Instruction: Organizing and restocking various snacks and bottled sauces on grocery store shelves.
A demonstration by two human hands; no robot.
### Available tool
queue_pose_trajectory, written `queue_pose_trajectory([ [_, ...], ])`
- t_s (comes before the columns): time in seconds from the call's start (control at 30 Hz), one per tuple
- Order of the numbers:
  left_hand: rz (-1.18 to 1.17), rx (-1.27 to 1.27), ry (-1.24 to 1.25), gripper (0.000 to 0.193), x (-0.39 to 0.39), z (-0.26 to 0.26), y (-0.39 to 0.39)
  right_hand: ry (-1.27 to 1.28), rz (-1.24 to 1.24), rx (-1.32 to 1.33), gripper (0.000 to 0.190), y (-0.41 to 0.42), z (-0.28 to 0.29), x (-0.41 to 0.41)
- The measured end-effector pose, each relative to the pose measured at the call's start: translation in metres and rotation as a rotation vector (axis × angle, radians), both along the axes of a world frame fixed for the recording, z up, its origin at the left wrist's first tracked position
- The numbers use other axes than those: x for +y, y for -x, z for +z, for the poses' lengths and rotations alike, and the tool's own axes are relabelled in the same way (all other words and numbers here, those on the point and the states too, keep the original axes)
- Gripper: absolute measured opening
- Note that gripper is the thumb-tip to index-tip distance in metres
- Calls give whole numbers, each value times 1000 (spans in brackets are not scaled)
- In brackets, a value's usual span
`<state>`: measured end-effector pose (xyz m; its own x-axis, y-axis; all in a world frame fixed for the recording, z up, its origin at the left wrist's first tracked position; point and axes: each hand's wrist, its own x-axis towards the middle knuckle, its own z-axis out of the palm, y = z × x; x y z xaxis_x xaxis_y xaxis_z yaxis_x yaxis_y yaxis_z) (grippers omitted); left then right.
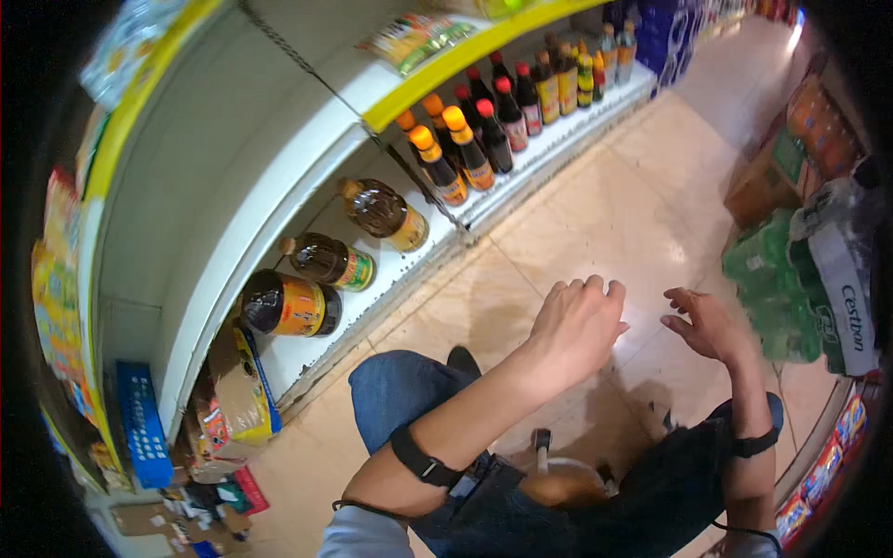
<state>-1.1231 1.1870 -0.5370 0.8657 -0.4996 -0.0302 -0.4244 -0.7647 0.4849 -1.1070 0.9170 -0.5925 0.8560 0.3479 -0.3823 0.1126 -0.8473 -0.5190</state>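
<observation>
My left hand point(580, 322) hovers over the tiled floor point(558, 230), back up, its fingers loosely bent and the thumb apart from the index finger. No object shows in it, though its palm is hidden. To its right my right hand point(706, 326) has spread fingers and nothing in them. Left of my hands, the low white shelf point(391, 272) bears three large dark bottles: one with an orange label point(300, 305), one with a green label point(335, 261) and one with a yellow label point(384, 215). Beyond them stand orange-capped sauce bottles point(439, 167).
Red-capped bottles point(494, 132) fill the shelf further along. At right are shrink-wrapped green bottles point(771, 286), a Cestbon pack point(848, 307) and a cardboard box point(764, 181). Beneath me is a round stool point(565, 481). An opened carton point(237, 390) and flattened cardboard point(143, 519) lie lower left.
</observation>
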Motion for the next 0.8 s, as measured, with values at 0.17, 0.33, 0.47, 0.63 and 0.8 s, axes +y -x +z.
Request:
queue_pose_trajectory([
  [0.17,-6,90,94,39,24,-17,24,117,26,-142,48,35,55,27],
  [0.33,62,96,53,49,45,-2,33,53,221,-128,50,62,142,51],
  [0.47,60,76,5,51,65,1,36,172,306,-260,51,72,196,86],
  [0.63,139,89,-8,50,81,14,49,141,359,-245,51,66,213,135],
  [0.8,171,15,-10,48,91,13,60,145,550,-158,53,25,158,158],
])
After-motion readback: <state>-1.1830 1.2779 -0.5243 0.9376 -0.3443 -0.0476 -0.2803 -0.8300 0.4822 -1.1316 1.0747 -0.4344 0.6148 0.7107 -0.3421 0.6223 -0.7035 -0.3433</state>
